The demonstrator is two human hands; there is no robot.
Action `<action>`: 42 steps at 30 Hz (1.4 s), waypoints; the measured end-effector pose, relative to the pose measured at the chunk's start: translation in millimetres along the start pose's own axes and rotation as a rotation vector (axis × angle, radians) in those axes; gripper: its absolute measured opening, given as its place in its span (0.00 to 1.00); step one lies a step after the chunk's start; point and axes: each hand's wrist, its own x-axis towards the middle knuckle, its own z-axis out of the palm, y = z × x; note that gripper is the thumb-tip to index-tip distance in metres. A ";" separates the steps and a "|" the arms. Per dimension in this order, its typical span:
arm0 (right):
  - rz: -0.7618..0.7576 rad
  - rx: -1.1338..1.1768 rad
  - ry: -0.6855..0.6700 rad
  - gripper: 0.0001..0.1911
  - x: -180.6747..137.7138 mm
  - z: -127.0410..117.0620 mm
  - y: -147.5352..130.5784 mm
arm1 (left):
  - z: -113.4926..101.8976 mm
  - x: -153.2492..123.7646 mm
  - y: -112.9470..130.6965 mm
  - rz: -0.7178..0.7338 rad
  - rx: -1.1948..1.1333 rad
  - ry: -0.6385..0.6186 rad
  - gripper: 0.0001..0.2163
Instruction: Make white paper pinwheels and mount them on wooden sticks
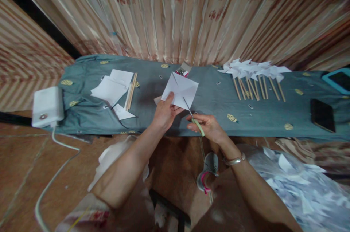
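A square of white paper (187, 88) is pinched in my left hand (165, 111), thumb on top and fingers beneath. It has slits running in from its corners. My right hand (207, 126) grips green-handled scissors (198, 126), whose blades lie at the paper's lower right corner, pointing toward its middle. Behind the paper a small open box (182, 71) with pink on it is partly covered. To the left are a few loose white paper sheets (111, 88) and several thin wooden sticks (131, 91). White paper pinwheels (254, 70) on sticks lie in a row at the right.
A grey-green cloth with yellow pineapple prints covers the narrow table (153, 68). A white power device (47, 106) with a cable stands at its left end; a black phone (322, 115) and a blue-framed device (339, 81) lie right. A bag of paper pieces (306, 188) sits below.
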 end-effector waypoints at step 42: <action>0.001 0.096 0.034 0.24 2.7 4.3 -1.0 | -0.6 -1.9 -6.2 0.002 0.001 -0.037 0.06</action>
